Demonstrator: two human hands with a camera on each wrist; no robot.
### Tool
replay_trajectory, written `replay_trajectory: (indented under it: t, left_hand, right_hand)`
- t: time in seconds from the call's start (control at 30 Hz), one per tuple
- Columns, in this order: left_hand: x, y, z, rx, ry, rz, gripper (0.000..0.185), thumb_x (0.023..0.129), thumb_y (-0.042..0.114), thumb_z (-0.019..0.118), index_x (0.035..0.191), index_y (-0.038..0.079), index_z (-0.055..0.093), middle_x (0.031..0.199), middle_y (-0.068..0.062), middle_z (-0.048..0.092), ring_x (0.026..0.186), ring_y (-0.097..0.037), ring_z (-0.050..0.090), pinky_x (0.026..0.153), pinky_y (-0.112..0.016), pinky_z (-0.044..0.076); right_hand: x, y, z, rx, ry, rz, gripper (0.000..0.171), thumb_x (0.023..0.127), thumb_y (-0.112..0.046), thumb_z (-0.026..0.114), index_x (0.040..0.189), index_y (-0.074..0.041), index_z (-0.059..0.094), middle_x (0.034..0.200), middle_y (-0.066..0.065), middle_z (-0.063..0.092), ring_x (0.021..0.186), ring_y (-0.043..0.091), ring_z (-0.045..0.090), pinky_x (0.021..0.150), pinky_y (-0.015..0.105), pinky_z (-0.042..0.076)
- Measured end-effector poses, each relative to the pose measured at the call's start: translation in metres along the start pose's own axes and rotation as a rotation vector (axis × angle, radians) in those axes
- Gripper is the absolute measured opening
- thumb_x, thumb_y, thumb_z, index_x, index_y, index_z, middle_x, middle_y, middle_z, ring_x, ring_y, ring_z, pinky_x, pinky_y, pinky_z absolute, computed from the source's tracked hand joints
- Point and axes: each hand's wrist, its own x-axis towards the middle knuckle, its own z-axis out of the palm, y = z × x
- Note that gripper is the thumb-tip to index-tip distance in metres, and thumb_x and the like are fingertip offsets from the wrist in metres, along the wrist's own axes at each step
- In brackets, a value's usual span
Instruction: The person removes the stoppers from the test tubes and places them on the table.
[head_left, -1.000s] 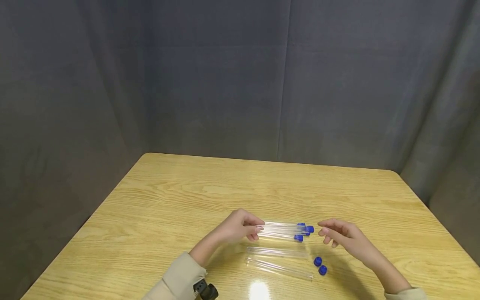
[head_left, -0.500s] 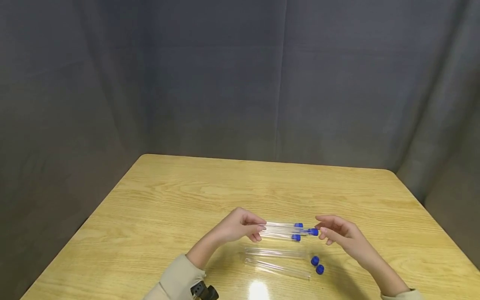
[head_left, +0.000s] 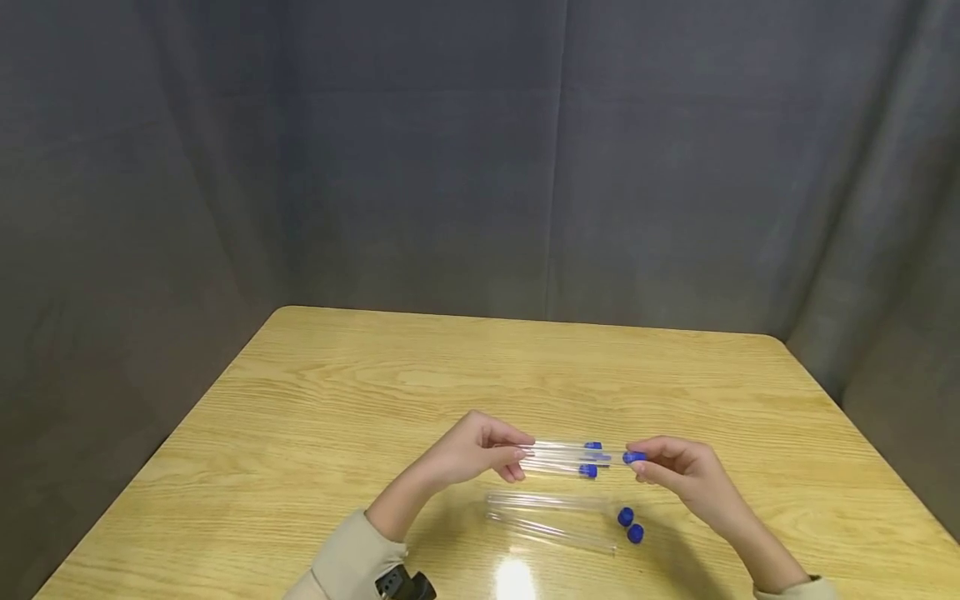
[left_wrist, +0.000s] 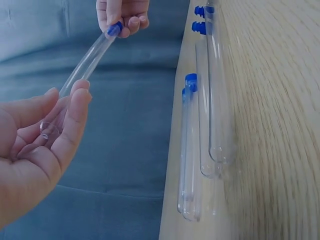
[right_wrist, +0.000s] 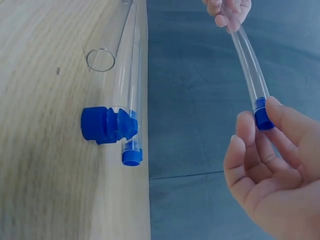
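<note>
My left hand [head_left: 472,454] holds a clear test tube [right_wrist: 250,67] by its rounded end, between thumb and fingers. A blue cap [right_wrist: 263,119] sits in the other end of that tube, and my right hand [head_left: 693,475] pinches it between thumb and fingertips. The tube is held lengthwise between both hands, above the table. Beneath it, capped test tubes [left_wrist: 190,150] lie on the table. Nearer to me lie two uncapped test tubes [head_left: 551,502], with two loose blue caps [head_left: 631,525] by their right ends.
The wooden table [head_left: 360,375] reaches back to a dark grey curtain [head_left: 420,167], which also hangs at both sides. A black device [head_left: 405,583] is strapped at the left sleeve. Light glares off the tabletop near the front.
My right hand has come in from the right of the tube's capped end and now pinches the blue cap. My left hand keeps its hold on the tube, nearly still.
</note>
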Motion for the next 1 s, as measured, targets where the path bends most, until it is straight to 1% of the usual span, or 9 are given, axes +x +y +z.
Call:
replay_trajectory:
  t: [0.13,0.3,0.37,0.5,0.67,0.8,0.87,0.97,1.0]
  left_hand:
    - [-0.001,0.006,0.002,0.002,-0.005,0.011,0.025,0.088,0.002,0.054,0.108,-0.011,0.058,0.083,-0.016,0.065,0.073,-0.038,0.061,0.067,-0.037,0.052]
    - [-0.002,0.008,0.002,0.020,0.007,0.020,0.025,0.088,0.004,0.055,0.108,-0.011,0.059,0.085,-0.016,0.066,0.074,-0.040,0.061,0.066,-0.033,0.052]
    - [-0.003,0.009,0.002,0.038,0.015,0.023,0.024,0.088,0.003,0.054,0.108,-0.011,0.059,0.084,-0.017,0.065,0.074,-0.038,0.061,0.066,-0.032,0.052]
    - [-0.004,0.009,0.002,0.070,0.037,0.022,0.024,0.089,0.002,0.053,0.109,-0.011,0.058,0.080,-0.018,0.065,0.070,-0.028,0.063,0.066,-0.032,0.052]
    - [-0.004,0.011,0.003,0.076,0.045,0.031,0.024,0.089,0.002,0.053,0.108,-0.011,0.058,0.080,-0.019,0.065,0.068,-0.025,0.063,0.067,-0.036,0.052]
    - [-0.004,0.011,0.003,0.094,0.055,0.043,0.024,0.089,0.003,0.053,0.109,-0.010,0.059,0.080,-0.014,0.065,0.067,-0.021,0.063,0.067,-0.037,0.052]
    - [-0.004,0.012,0.004,0.102,0.063,0.043,0.024,0.089,0.003,0.053,0.108,-0.009,0.059,0.080,-0.013,0.066,0.067,-0.022,0.063,0.067,-0.036,0.052]
    - [-0.004,0.012,0.004,0.103,0.069,0.047,0.024,0.089,0.002,0.053,0.108,-0.010,0.059,0.080,-0.013,0.066,0.071,-0.029,0.063,0.065,-0.031,0.052]
    - [-0.004,0.013,0.004,0.108,0.071,0.049,0.024,0.089,0.002,0.053,0.109,-0.010,0.059,0.080,-0.013,0.066,0.071,-0.029,0.063,0.065,-0.029,0.052]
  right_hand:
    - [-0.002,0.000,0.001,-0.014,0.041,0.008,0.013,0.083,0.006,0.057,0.095,0.009,0.061,0.089,-0.005,0.064,0.071,0.014,0.061,0.061,0.028,0.052]
    - [-0.001,-0.002,0.004,-0.011,0.090,-0.029,0.013,0.081,0.009,0.058,0.093,0.006,0.063,0.088,-0.005,0.064,0.070,0.009,0.060,0.060,0.024,0.051]
    - [-0.001,-0.003,0.005,-0.008,0.106,-0.046,0.014,0.080,0.010,0.058,0.092,0.005,0.064,0.087,-0.004,0.064,0.070,0.009,0.060,0.059,0.023,0.050]
    - [-0.001,-0.006,0.008,-0.012,0.122,-0.072,0.014,0.079,0.012,0.058,0.090,0.004,0.065,0.086,-0.002,0.065,0.069,0.009,0.059,0.057,0.022,0.049]
    - [-0.001,-0.007,0.010,-0.059,0.175,-0.071,0.013,0.078,0.012,0.060,0.087,0.003,0.065,0.081,-0.001,0.064,0.064,0.008,0.057,0.053,0.022,0.048]
    - [-0.001,-0.007,0.012,-0.105,0.231,-0.080,0.013,0.076,0.013,0.061,0.084,0.003,0.065,0.078,-0.003,0.064,0.063,0.008,0.057,0.053,0.020,0.047]
    - [-0.001,-0.007,0.014,-0.122,0.256,-0.102,0.014,0.075,0.014,0.062,0.083,0.003,0.065,0.076,-0.003,0.064,0.062,0.008,0.056,0.053,0.019,0.047]
    - [0.000,-0.007,0.017,-0.142,0.294,-0.155,0.018,0.072,0.018,0.062,0.080,0.002,0.065,0.073,-0.002,0.064,0.063,0.006,0.055,0.054,0.017,0.046]
    - [0.001,-0.007,0.017,-0.146,0.304,-0.177,0.020,0.071,0.020,0.062,0.079,0.002,0.065,0.073,-0.002,0.063,0.063,0.006,0.055,0.054,0.016,0.046]
